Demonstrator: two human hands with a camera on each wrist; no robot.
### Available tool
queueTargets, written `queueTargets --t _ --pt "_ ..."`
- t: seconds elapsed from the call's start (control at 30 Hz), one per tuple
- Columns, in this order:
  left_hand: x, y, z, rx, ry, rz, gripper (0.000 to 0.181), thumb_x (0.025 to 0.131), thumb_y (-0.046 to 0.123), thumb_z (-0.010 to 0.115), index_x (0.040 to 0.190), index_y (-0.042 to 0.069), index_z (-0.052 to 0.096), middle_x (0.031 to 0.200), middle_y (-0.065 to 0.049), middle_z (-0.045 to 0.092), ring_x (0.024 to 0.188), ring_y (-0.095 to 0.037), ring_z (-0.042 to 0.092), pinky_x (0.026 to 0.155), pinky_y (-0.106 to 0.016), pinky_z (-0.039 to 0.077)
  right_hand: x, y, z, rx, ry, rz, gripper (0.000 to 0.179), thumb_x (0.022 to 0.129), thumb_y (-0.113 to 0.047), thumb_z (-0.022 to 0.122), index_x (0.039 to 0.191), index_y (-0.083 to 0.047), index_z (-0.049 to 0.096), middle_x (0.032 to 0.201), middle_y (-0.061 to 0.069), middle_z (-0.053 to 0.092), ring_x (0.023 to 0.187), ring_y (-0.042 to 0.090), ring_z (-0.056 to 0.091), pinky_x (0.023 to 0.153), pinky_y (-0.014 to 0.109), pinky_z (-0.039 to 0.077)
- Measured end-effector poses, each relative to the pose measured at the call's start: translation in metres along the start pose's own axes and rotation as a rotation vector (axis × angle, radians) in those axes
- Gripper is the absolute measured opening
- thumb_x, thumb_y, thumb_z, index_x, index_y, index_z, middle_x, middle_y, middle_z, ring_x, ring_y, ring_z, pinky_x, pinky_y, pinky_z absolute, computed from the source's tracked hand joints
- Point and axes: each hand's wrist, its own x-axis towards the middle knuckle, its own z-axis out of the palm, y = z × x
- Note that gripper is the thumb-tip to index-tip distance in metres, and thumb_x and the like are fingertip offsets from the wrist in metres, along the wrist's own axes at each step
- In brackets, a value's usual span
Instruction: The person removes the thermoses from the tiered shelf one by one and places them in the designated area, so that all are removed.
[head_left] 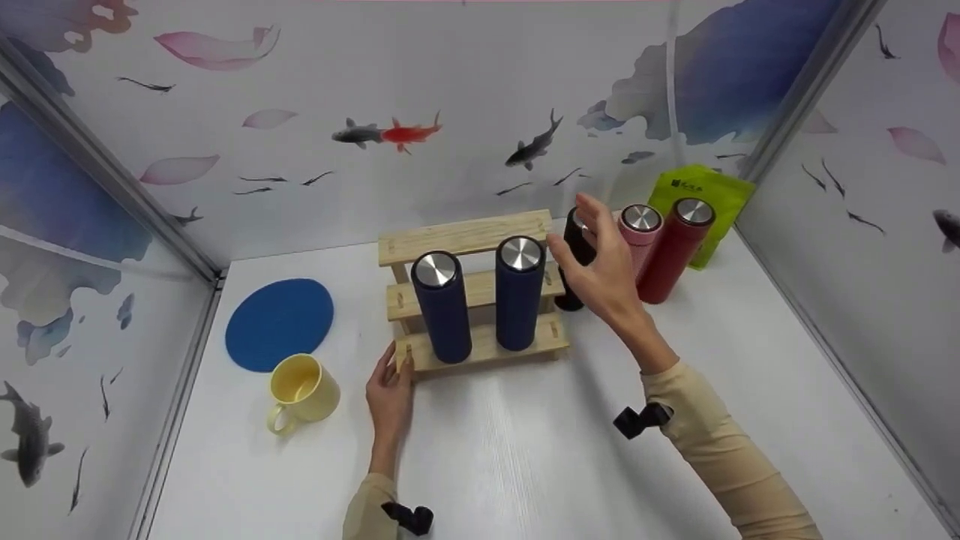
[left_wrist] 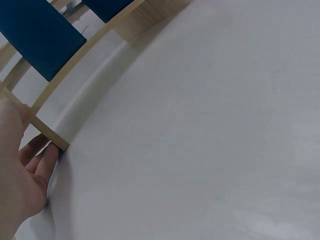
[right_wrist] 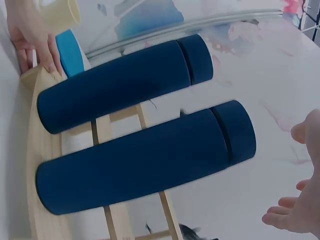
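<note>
A three-step wooden rack stands in the middle of the table. Two dark blue thermos bottles, a left one and a right one, stand upright on its lowest step. My left hand grips the left end of that step, thumb on top and fingers under the edge, as the left wrist view shows. My right hand is raised to the right of the right bottle, fingers spread and holding nothing. In the right wrist view, a gap separates this hand from the bottle's cap.
Behind my right hand stand a black bottle, partly hidden, a pink bottle and a red bottle. A green pouch leans behind them. At left are a round blue mat and a yellow mug. Printed walls enclose the table.
</note>
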Motion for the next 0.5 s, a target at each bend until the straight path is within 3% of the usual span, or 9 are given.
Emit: queueTargets --t 0.2,0.5 --pt "0.001 -0.002 0.0 -0.012 0.011 0.0 0.047 0.098 0.019 0.068 0.144 0.013 0.058 0.131 -0.022 0.066 0.109 -0.025 0.071 0.077 -0.017 0.056 -0.01 -0.006 0.019 0.054 -0.06 -0.06 0.07 0.095 -0.028 0.071 0.153 -0.006 0.039 0.156 0.009 0.046 0.145 0.023 0.043 0.119 0.04 0.037" --pt "0.001 0.0 0.0 -0.019 -0.009 -0.05 0.049 0.099 0.022 0.067 0.146 0.016 0.056 0.138 -0.019 0.063 0.118 -0.027 0.067 0.08 -0.017 0.055 -0.021 -0.003 0.041 0.095 -0.108 -0.113 0.081 0.088 -0.026 0.08 0.154 -0.004 0.038 0.155 0.014 0.045 0.14 0.027 0.048 0.116 0.041 0.041"
